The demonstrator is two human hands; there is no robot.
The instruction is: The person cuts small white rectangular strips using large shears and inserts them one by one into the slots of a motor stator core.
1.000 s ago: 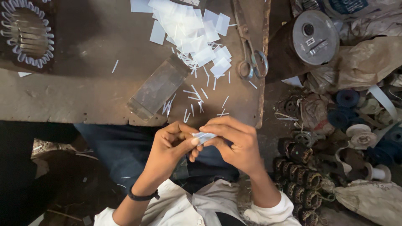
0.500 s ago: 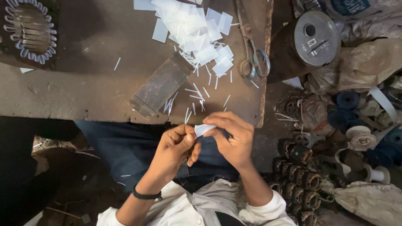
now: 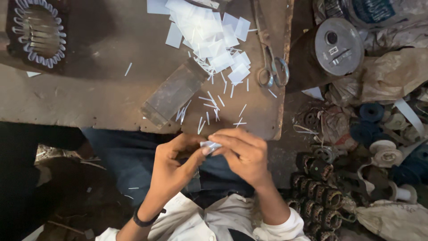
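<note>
Between both sets of fingertips, above the lap: small white paper slip (image 3: 210,146), pinched from the left by left hand (image 3: 171,167), from the right by right hand (image 3: 243,154). Just beyond, wooden bench edge (image 3: 111,111) with loose white strips (image 3: 209,105), paper squares (image 3: 214,35), scissors (image 3: 272,67)

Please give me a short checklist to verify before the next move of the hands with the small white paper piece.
1. Both hands on the paper piece: left hand and right hand pinch it; ok.
2. Piece folded evenly: cannot tell, fingers cover it.
3. More cut pieces within reach: white pile on the workbench; ok.
4. Scissors lying apart from the hands: ok.
5. Bench tidy: thin paper slivers scattered; not ok.
</note>
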